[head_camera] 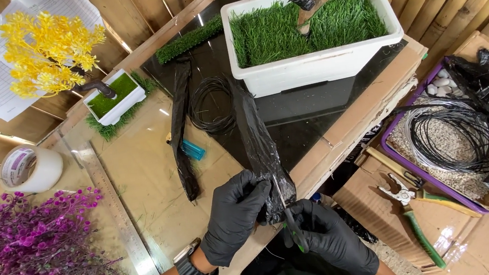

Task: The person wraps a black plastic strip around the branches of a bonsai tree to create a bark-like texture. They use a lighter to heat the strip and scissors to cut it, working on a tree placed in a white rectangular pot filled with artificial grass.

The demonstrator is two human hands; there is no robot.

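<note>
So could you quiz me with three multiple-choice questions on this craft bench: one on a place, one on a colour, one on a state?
1. Where is the tape roll?
A) far left
B) in the planter
C) on the right

2. What colour are the gloves?
A) white
B) black
C) blue

3. The scissors' blades are:
A) lying unused
B) at the black plastic strip
C) hanging up

Answers: 1 A, it sits by the purple flowers; 2 B, both hands, left and right; 3 B, right hand works them.

One head-worn camera looks steeply down, close over the hands [286, 222] and worktable [149, 174].
</note>
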